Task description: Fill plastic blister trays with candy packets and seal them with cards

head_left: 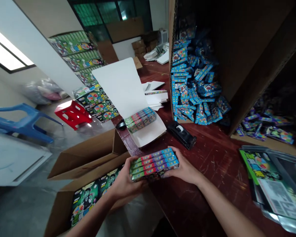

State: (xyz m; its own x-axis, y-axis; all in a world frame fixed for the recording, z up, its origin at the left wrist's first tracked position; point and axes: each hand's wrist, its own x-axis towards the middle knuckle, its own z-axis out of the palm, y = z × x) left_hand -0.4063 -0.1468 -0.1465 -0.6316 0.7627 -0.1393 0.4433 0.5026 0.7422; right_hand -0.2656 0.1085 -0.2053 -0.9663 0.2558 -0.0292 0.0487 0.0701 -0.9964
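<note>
Both my hands hold a stack of small colourful packs [154, 163] over the near edge of a dark red wooden table [212, 164]. My left hand [124, 181] grips the stack's left end and my right hand [185, 168] grips its right end. Just beyond lies an open white carton [148, 135] with its lid raised, and a row of the same packs [140, 119] lies inside it. A black tape dispenser [182, 133] sits to the right of the carton.
A big cardboard box on its side [199, 85] spills blue packs onto the table. An open cardboard box [88, 194] with green printed cartons stands at lower left. Flat green cartons [268, 177] lie at right. A red stool [72, 113] and a blue chair [19, 123] stand on the floor.
</note>
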